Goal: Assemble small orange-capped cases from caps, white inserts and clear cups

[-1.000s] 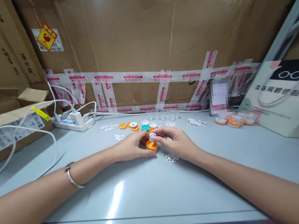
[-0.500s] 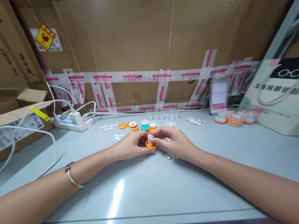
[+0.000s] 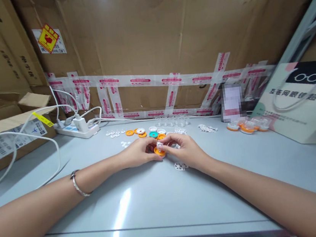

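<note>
Low over the middle of the table, my left hand (image 3: 137, 152) grips an orange ring-shaped part (image 3: 158, 152) between thumb and fingers. My right hand (image 3: 187, 150) pinches a small white openwork piece (image 3: 159, 144) right above that orange part; whether the two touch I cannot tell. Just beyond my fingers lie a teal ring (image 3: 153, 134) and another orange ring (image 3: 161, 136). A flat white cut-out piece (image 3: 180, 166) rests below my right hand. White rings (image 3: 153, 129) sit behind, and my right fingers partly cover more white pieces.
Several clear cups (image 3: 172, 121) line the back, with small white discs (image 3: 115, 133) farther left. Orange-rimmed assemblies (image 3: 248, 126) stand near a paper bag (image 3: 300, 105). A power strip (image 3: 79, 131) with white cables and an open carton (image 3: 10, 133) occupy the left side.
My left hand and wrist have shifted very slightly, and the orange part in it looks tilted a little differently. Both hands keep their hold.
</note>
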A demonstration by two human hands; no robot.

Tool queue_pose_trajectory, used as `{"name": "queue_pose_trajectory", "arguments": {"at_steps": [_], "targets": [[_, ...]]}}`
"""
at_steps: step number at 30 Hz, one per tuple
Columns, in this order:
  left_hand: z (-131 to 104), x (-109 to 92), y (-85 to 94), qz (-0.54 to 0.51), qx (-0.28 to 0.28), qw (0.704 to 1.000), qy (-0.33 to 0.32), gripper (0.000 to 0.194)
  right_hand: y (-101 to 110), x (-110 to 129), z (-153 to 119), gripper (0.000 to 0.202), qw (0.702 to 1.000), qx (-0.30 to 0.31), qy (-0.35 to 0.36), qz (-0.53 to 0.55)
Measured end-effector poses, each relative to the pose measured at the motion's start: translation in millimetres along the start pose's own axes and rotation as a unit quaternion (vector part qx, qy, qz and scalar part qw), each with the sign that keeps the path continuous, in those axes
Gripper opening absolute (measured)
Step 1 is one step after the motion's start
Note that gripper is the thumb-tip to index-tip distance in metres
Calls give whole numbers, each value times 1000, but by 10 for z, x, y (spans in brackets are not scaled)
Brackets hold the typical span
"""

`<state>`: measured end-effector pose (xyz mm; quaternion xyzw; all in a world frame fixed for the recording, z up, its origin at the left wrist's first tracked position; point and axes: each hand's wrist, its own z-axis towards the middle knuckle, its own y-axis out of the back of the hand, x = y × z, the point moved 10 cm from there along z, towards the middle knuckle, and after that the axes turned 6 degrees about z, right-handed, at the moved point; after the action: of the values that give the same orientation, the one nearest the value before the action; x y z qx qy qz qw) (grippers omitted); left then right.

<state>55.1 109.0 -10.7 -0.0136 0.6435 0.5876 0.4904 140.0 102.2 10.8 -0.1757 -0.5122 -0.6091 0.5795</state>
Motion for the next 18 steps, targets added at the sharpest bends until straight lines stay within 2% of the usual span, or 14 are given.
{"name": "queue_pose_trajectory", "arguments": {"at_steps": [10,18], "targets": [[-4,15,6,1,-3,1000,7,30,-34,-60,0,12,1000,-3,-2,30],[10,43,-10,-13,-2,1000,16,26,-46,-49,5,12,1000,3,2,8]]}}
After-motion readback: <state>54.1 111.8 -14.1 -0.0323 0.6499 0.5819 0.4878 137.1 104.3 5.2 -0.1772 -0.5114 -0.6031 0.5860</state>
